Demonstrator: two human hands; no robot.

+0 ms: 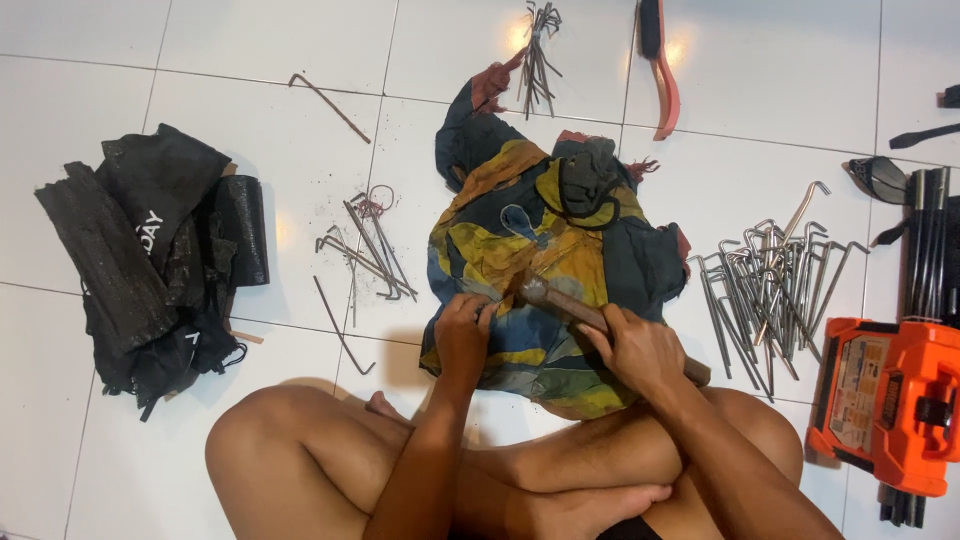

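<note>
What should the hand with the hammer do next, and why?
Probably a short tap straight down. The right hand holds the hammer with its head low over the colourful cloth, right beside the left hand, which pinches something small there. A small stroke looks safest, since the fingers sit so close.

an orange case (pixel 890 400) with a pale rectangular label (pixel 858 392) on its lid lies at the floor's (pixel 250 40) right edge.
</note>
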